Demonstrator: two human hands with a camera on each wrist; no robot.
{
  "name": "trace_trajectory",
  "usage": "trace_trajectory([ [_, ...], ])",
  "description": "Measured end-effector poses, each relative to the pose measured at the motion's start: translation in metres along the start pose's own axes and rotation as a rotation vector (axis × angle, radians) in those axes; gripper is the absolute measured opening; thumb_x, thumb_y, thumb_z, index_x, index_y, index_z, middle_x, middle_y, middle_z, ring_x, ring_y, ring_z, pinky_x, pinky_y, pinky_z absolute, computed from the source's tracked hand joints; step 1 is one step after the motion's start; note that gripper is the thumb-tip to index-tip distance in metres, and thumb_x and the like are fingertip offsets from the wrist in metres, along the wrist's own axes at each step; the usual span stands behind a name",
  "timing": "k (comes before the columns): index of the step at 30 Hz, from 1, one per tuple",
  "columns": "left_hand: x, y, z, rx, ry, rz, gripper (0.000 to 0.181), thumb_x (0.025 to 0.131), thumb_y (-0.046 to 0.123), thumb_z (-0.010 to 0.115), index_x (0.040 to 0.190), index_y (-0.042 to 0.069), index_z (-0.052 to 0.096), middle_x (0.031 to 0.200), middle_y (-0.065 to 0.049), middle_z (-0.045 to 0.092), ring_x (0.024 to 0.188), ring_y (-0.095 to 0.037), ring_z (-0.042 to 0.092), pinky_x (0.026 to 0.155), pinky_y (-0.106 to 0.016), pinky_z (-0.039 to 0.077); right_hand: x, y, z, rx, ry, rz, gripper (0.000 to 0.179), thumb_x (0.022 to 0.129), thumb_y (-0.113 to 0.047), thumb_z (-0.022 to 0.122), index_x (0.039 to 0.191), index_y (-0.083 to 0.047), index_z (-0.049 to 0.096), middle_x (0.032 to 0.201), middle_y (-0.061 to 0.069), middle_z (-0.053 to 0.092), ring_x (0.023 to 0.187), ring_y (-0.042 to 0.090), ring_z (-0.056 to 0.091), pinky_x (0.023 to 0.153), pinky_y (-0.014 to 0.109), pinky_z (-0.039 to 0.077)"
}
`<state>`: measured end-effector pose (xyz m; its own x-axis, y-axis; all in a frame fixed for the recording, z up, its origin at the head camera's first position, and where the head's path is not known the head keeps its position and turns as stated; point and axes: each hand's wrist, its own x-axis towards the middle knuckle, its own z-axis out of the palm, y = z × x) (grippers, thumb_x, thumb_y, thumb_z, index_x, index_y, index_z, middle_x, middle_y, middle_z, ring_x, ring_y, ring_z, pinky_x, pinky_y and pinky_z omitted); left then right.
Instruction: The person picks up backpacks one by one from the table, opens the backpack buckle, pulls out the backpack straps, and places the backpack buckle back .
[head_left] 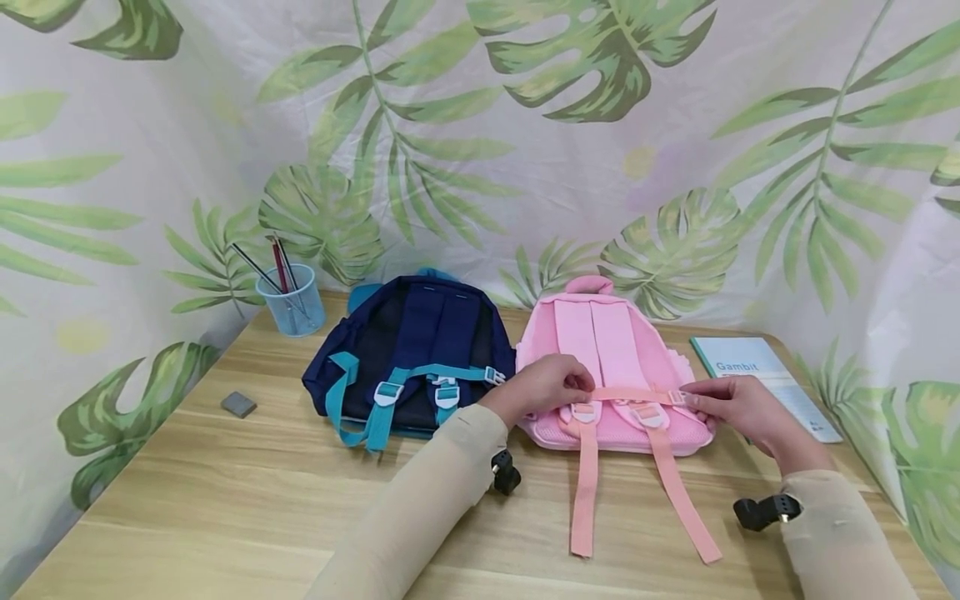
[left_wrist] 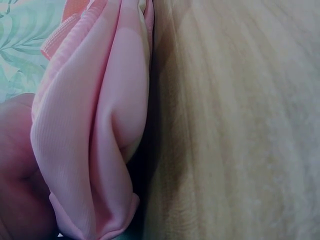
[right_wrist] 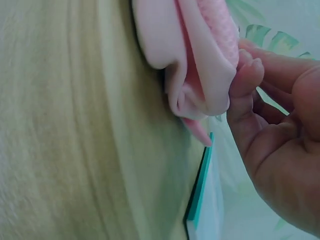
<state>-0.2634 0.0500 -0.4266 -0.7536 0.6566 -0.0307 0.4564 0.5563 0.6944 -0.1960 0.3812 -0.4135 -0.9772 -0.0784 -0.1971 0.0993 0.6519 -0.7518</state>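
Note:
A pink backpack (head_left: 678, 425) lies on the table with its shoulder straps facing up. Across its lower part runs a coral chest strap (head_left: 626, 395), which ends at a light pink buckle (head_left: 677, 398) on the right. My left hand (head_left: 543, 385) pinches the left end of that strap, fingers curled over it. At the other end my right hand (head_left: 742, 407) pinches the strap by the buckle between thumb and fingers. Two coral webbing tails (head_left: 585, 500) hang toward the front. The left wrist view shows the bag's pink side (left_wrist: 100, 125) beside the left hand (left_wrist: 22, 165).
Left of the pink bag lies a navy backpack (head_left: 438, 333) with teal straps. A blue mesh pen cup (head_left: 296, 308) holding pencils and a grey eraser (head_left: 238, 405) are farther left. A notebook (head_left: 772, 379) marked "Gambit" lies behind the right hand. A leaf-print curtain (head_left: 450, 142) borders the table.

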Motion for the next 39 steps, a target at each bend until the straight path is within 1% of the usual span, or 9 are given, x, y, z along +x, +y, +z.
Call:
trace_trajectory([
  [5,0.0,0.0,0.0,0.012,-0.005,-0.005,0.014,0.103,0.02,0.076,0.115,0.014,0.08,0.107,0.002,0.069,0.097,-0.01,0.061,0.093,-0.022,0.053,0.001,0.003,0.003,-0.015,-0.003,0.009,0.042,0.105,-0.015,0.072,0.138,0.01,0.067,0.093,0.001,0.075,0.076,0.009,0.066,0.069,0.025,0.059],
  [13,0.002,0.001,0.001,0.019,-0.01,-0.005,0.015,0.104,0.021,0.075,0.116,0.015,0.08,0.108,0.003,0.069,0.098,-0.01,0.061,0.094,-0.022,0.053,-0.002,0.0,0.001,-0.055,-0.003,0.013,0.043,0.105,-0.018,0.072,0.138,0.008,0.067,0.093,0.001,0.075,0.077,0.01,0.067,0.07,0.026,0.058],
  [19,0.002,0.001,0.0,0.045,-0.019,0.013,0.014,0.105,0.021,0.073,0.117,0.015,0.079,0.11,0.002,0.068,0.101,-0.011,0.06,0.097,-0.023,0.052,-0.005,-0.001,-0.001,-0.129,-0.005,-0.049,0.041,0.106,-0.019,0.07,0.138,0.006,0.068,0.096,0.005,0.073,0.081,0.013,0.064,0.07,0.027,0.058],
  [24,0.001,0.001,-0.001,0.051,-0.021,0.022,0.013,0.106,0.019,0.072,0.115,0.014,0.079,0.11,0.001,0.068,0.101,-0.013,0.06,0.098,-0.024,0.051,-0.006,0.0,-0.001,-0.156,-0.003,-0.098,0.038,0.107,-0.017,0.069,0.137,0.006,0.069,0.092,0.005,0.07,0.079,0.01,0.061,0.067,0.026,0.056],
  [29,-0.001,0.004,-0.007,0.055,-0.043,0.022,0.013,0.106,0.021,0.071,0.115,0.015,0.078,0.111,0.002,0.067,0.1,-0.012,0.06,0.092,-0.022,0.051,-0.007,-0.003,-0.003,-0.195,-0.012,-0.143,0.036,0.107,-0.015,0.068,0.135,0.007,0.069,0.091,0.004,0.07,0.075,0.007,0.058,0.065,0.025,0.054],
  [32,-0.003,0.007,-0.014,0.043,-0.041,0.04,0.015,0.107,0.022,0.07,0.119,0.014,0.077,0.114,0.0,0.069,0.102,-0.012,0.061,0.093,-0.023,0.052,-0.009,-0.005,-0.006,-0.233,-0.008,-0.169,0.035,0.107,-0.016,0.068,0.134,0.006,0.07,0.093,0.003,0.071,0.076,0.007,0.058,0.065,0.025,0.053],
  [35,-0.005,0.007,-0.022,0.024,-0.012,0.071,0.019,0.108,0.02,0.067,0.123,0.011,0.076,0.117,-0.003,0.073,0.103,-0.013,0.062,0.097,-0.026,0.052,-0.009,-0.008,-0.01,-0.229,-0.01,-0.17,0.034,0.108,-0.017,0.066,0.134,0.006,0.07,0.089,0.003,0.068,0.074,0.009,0.057,0.064,0.027,0.053],
  [38,-0.01,0.004,-0.031,0.015,0.03,0.09,0.021,0.109,0.018,0.064,0.124,0.008,0.076,0.115,-0.006,0.075,0.1,-0.014,0.063,0.095,-0.027,0.053,-0.009,-0.012,-0.013,-0.2,0.003,-0.146,0.035,0.11,-0.019,0.064,0.133,0.006,0.069,0.082,0.004,0.064,0.068,0.014,0.057,0.062,0.028,0.052],
  [39,-0.011,0.003,-0.034,0.017,0.047,0.094,0.022,0.109,0.017,0.064,0.124,0.007,0.076,0.114,-0.006,0.075,0.099,-0.014,0.063,0.093,-0.026,0.053,-0.008,-0.013,-0.013,-0.198,0.009,-0.143,0.035,0.11,-0.02,0.063,0.134,0.006,0.069,0.082,0.004,0.063,0.068,0.015,0.057,0.061,0.028,0.051],
])
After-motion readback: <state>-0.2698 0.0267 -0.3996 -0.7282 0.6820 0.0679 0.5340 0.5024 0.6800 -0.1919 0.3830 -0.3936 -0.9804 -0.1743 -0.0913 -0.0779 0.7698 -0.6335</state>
